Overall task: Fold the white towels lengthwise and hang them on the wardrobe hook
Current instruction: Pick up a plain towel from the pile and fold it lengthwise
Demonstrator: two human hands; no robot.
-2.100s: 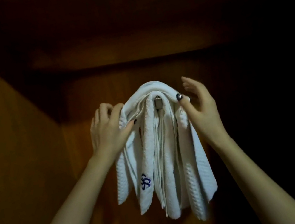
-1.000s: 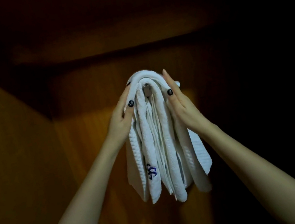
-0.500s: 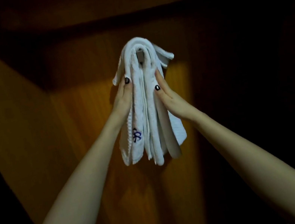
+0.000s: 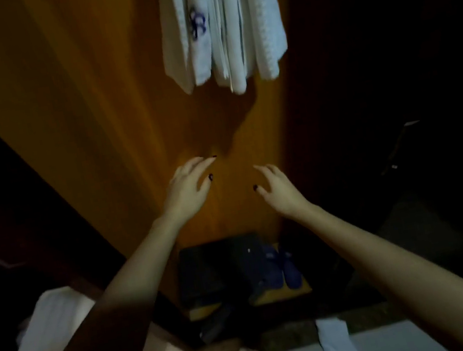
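In the head view, the white waffle-weave towels (image 4: 220, 22) hang with their long axis vertical against the orange wooden wardrobe panel (image 4: 88, 107), straight above both hands and well apart from them. The hook is out of frame. The left hand (image 4: 187, 187) and the right hand (image 4: 280, 189) reach forward, palms down, each grip spread and empty, with the left slightly nearer the towels.

Towels (image 4: 220, 22) hang overhead against the wardrobe panel (image 4: 119, 108); room beneath them lies free.
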